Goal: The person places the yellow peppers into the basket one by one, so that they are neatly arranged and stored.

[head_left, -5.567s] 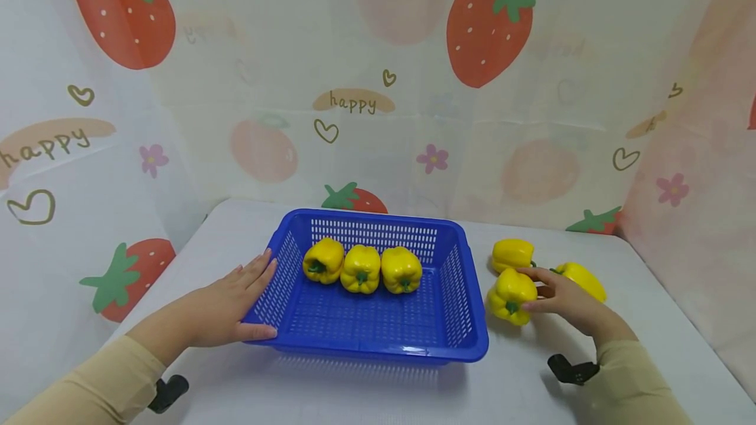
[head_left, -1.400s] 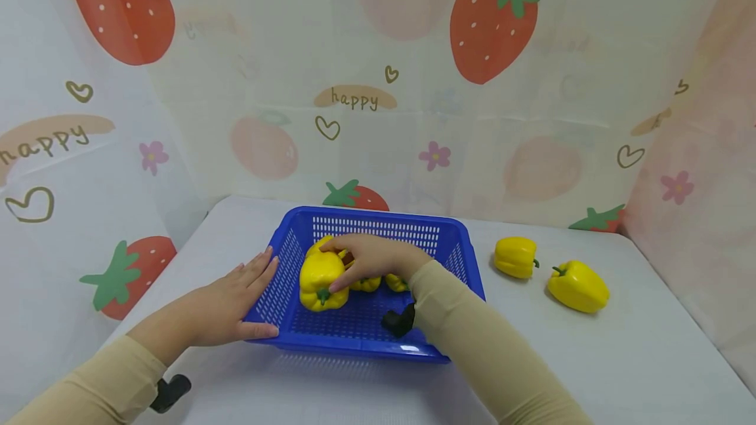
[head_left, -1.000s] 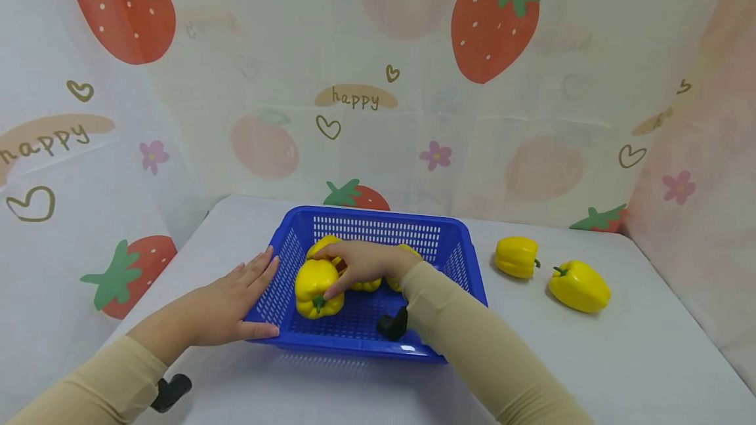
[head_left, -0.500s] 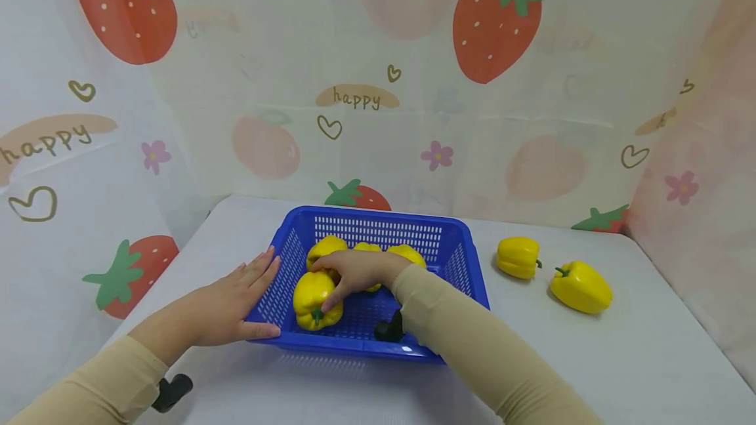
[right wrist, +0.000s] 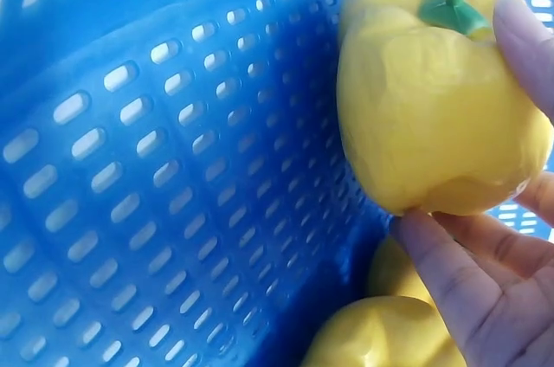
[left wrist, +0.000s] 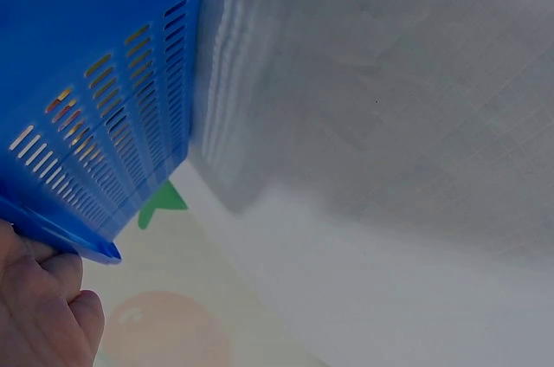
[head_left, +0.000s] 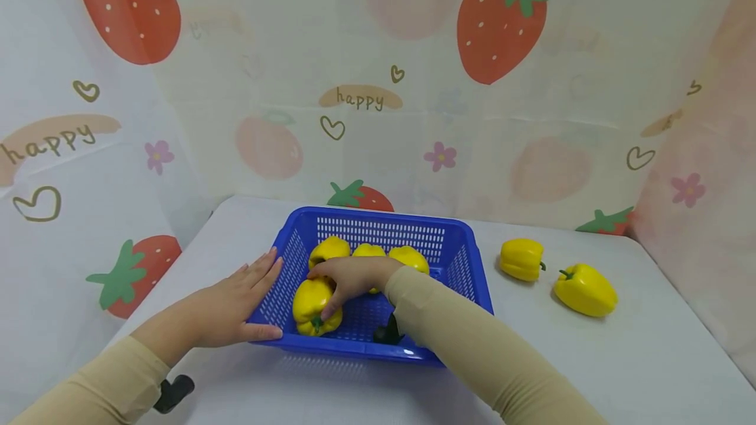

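Note:
My left hand (head_left: 227, 307) rests against the left rim of a blue perforated plastic basket (head_left: 354, 346), fingers extended, thumb on the front corner. The left wrist view has that hand (left wrist: 43, 315) just below the rim. Inside the basket's front left, my right hand (head_left: 357, 277) grips a yellow bell pepper (head_left: 308, 303) between thumb and fingers. In the right wrist view, this pepper (right wrist: 433, 116) has its green stem upward, beside the slotted wall. Behind it, a row of yellow bell peppers holds a left one (head_left: 331, 248), a middle one (head_left: 369, 250) and a right one (head_left: 409, 258).
Two more yellow bell peppers, one farther back (head_left: 522, 259) and one nearer (head_left: 586, 290), lie on the white table (head_left: 644, 353) right of the basket. A strawberry-printed curtain (head_left: 283, 38) surrounds the table's back and sides. A black wrist mount (head_left: 388, 332) overhangs the basket floor.
My right hand has carried a pepper from the table at right into the basket, then lowered it toward the front left. The left hand has stayed at the rim.

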`<state>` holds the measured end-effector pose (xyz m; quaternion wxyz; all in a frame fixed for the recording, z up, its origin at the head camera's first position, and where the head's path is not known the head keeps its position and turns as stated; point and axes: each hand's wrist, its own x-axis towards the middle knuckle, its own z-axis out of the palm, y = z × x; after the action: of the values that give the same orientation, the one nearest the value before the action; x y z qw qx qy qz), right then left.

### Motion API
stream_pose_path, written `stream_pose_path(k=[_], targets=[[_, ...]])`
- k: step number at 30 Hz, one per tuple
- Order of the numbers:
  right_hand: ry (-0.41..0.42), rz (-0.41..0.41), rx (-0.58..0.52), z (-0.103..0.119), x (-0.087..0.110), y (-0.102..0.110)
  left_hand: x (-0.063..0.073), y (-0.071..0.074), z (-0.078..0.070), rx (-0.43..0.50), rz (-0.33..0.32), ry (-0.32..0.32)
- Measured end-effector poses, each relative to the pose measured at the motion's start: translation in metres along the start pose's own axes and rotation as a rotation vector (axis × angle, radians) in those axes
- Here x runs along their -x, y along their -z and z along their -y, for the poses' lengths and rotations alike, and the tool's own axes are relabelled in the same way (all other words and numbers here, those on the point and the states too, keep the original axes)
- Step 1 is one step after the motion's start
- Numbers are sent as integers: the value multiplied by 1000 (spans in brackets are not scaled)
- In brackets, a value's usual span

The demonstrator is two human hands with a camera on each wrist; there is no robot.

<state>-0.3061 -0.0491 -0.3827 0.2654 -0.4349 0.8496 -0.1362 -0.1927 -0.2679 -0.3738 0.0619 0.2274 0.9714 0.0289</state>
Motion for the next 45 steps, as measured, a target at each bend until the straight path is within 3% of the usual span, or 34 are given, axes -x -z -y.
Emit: stream_pose_path(k=[19,33,45], targets=[[-87,90,-15,1,4,0,1,2,-2,2,3,4],[-55,71,-86,0,12,8,1,2,-2,9,4,5],[-45,-12,-150,-4,24,25,1,3,-3,12,2,7]])
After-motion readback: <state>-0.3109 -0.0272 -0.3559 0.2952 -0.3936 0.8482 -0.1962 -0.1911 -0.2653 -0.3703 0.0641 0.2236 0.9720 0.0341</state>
